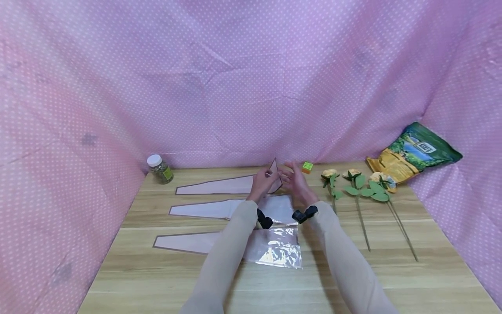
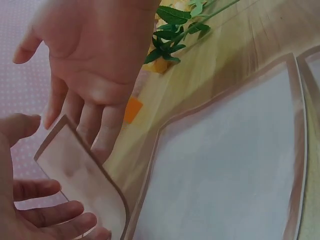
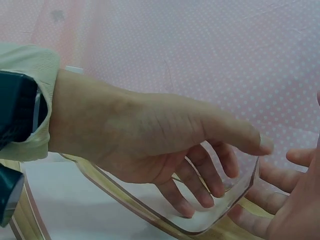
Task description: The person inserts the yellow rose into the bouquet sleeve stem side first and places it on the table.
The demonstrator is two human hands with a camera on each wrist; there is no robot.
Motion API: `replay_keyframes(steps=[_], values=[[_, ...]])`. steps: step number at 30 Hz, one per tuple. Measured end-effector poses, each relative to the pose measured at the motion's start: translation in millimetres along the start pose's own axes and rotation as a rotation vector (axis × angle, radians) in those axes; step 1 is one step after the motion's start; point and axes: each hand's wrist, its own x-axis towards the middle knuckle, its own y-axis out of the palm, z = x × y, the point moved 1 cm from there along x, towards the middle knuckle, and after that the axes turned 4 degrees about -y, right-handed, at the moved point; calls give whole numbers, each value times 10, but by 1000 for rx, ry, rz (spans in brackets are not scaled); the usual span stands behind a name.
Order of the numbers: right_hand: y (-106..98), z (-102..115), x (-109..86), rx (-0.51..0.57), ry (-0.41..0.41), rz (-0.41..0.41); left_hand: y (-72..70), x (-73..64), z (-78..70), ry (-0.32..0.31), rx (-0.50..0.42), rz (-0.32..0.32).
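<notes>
Three tapered flower sleeves with brown borders lie in a row on the table: the back sleeve (image 1: pixel 223 186), the middle sleeve (image 1: pixel 204 210) and the front sleeve (image 1: pixel 186 242). The wide right end of the back one is lifted into a curved flap (image 2: pixel 82 167). My left hand (image 1: pixel 260 184) rests relaxed fingers against this flap, its thumb standing apart. Opposite, my right hand (image 1: pixel 298 183) has its fingers extended, with fingertips right at the flap's edge. Both forearms pass over the table, the left one covering part of the middle and front sleeves.
Three yellow roses (image 1: pixel 357 185) with long stems lie to the right. A small green-and-orange cube (image 1: pixel 307 167) sits behind my right hand. At the back right leans a green and yellow bag (image 1: pixel 415 150); a white-lidded jar (image 1: pixel 160 170) stands at the back left. Pink dotted cloth (image 1: pixel 251 87) surrounds the table.
</notes>
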Motion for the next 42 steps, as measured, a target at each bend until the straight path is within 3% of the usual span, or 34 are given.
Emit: replay_keyframes(steps=[12, 22, 32, 42], values=[[2, -41, -29, -81, -16, 66, -24, -2, 52, -11, 1, -14], [-7, -54, -17, -276, 36, -34, -80, 6, 102, 15, 11, -32], [-7, -99, 39, -353, 59, -87, -53, 6, 129, -11, -97, 4], [11, -133, 144, -534, 27, -139, -5, -7, 151, 2, -89, -2]])
